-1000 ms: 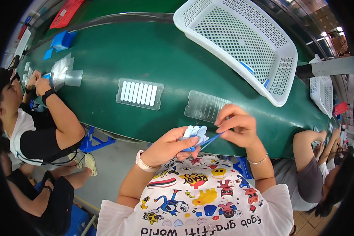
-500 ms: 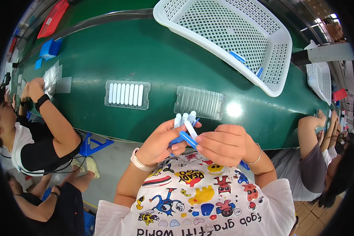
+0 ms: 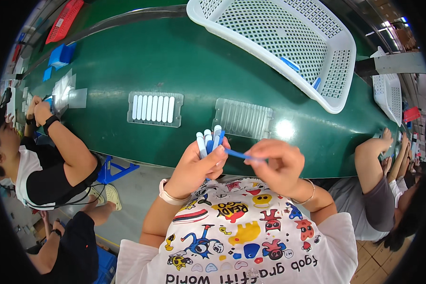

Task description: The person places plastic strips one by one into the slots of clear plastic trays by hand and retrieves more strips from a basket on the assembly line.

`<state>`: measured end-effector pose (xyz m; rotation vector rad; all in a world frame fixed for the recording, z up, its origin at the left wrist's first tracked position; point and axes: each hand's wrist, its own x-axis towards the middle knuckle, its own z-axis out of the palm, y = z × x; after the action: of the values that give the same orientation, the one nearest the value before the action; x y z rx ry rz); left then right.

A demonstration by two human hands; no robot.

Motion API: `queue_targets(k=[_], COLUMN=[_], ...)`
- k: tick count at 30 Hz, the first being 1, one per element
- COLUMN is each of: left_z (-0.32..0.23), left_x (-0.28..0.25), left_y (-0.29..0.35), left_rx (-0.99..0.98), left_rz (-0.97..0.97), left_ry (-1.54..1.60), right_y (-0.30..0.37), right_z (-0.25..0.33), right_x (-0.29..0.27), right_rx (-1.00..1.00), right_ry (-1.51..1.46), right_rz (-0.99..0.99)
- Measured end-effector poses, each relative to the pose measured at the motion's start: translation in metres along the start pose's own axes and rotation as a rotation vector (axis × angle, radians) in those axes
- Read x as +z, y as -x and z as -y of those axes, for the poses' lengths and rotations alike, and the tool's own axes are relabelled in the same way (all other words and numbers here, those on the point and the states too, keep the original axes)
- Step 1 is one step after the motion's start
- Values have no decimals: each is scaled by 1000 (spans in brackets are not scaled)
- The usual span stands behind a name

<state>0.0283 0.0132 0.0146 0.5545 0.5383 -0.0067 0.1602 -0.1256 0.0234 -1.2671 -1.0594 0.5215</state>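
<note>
My left hand point(image 3: 194, 166) is closed round a bundle of flat blue-and-white sticks point(image 3: 208, 142) with rounded ends, which fan out above the fingers. A thin blue strip point(image 3: 239, 154), seen nearly edge-on, reaches from beside the bundle to my right hand point(image 3: 281, 166), pinched between its thumb and fingers. Just beyond the hands lies a clear grooved plastic tray point(image 3: 244, 118) with no sticks in its grooves. Left of it, a similar clear tray point(image 3: 130, 118) carries a row of several white sticks point(image 3: 153, 108).
A large white perforated basket point(image 3: 274, 45) with a few blue pieces point(image 3: 289, 64) stands at the back right. Co-workers sit on both sides, one arm point(image 3: 64, 135) reaching in at left. Clear plastic sheets point(image 3: 71, 94), a blue box point(image 3: 61, 56) and a red basket point(image 3: 65, 21) are at left.
My right hand has drawn away to the right and slightly up, the blue strip in its pinch. The bundle in my left hand has turned more upright and shifted a little left.
</note>
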Motion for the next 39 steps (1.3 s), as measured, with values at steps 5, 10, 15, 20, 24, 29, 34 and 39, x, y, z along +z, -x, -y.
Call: queue_targets(k=[5, 10, 15, 20, 24, 29, 34, 39], left_z=[7, 6, 4, 3, 5, 3, 1, 0], left_x=[-2, -3, -4, -6, -11, -7, -4, 0], left_y=[-1, -4, -4, -3, -2, -4, -6, -3], left_rx=[179, 225, 221, 223, 243, 208, 53, -18], left_rz=[-156, -257, -286, -298, -309, -296, -161, -133], left_ry=[-333, -300, -372, -356, -351, -323, -165, -144], right_y=[-6, -27, -37, -37, -38, -37, -36, -38], right_z=[-11, -25, -28, -33, -27, -26, -23, -26], right_x=[-12, -61, -66, -63, -63, -53, -37, -47], right_rx=[546, 496, 538, 374, 540, 263, 13, 139], right_ry=[-520, -200, 507, 632, 689, 684, 264, 258], right_rz=[-254, -167, 127, 194, 140, 75, 339, 140])
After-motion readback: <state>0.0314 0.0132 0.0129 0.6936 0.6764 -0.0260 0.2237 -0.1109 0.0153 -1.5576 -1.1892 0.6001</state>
